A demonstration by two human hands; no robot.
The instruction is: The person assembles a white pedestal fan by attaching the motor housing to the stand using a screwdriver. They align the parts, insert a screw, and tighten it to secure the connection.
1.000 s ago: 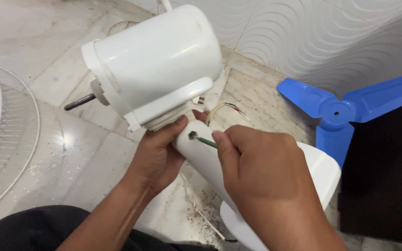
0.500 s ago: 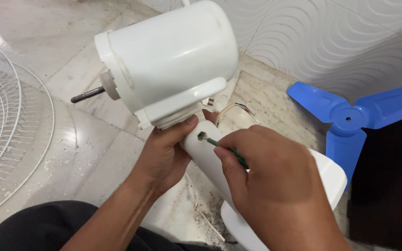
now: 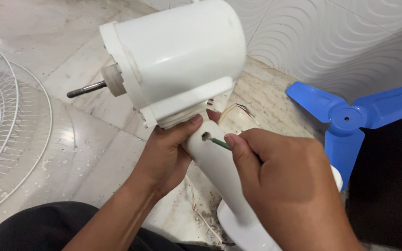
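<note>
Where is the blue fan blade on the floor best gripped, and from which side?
Probably by the round hub of the blue fan blade, from above: it lies flat on the floor against the wall, hub upward, while its three blades are broad and thin.

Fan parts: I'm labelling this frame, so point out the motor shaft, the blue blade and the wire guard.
motor shaft [image 3: 85, 89]: head view, mid bare metal rod.
blue blade [image 3: 345, 118]: head view, centre hub.
wire guard [image 3: 5, 139]: head view, white rings.
</note>
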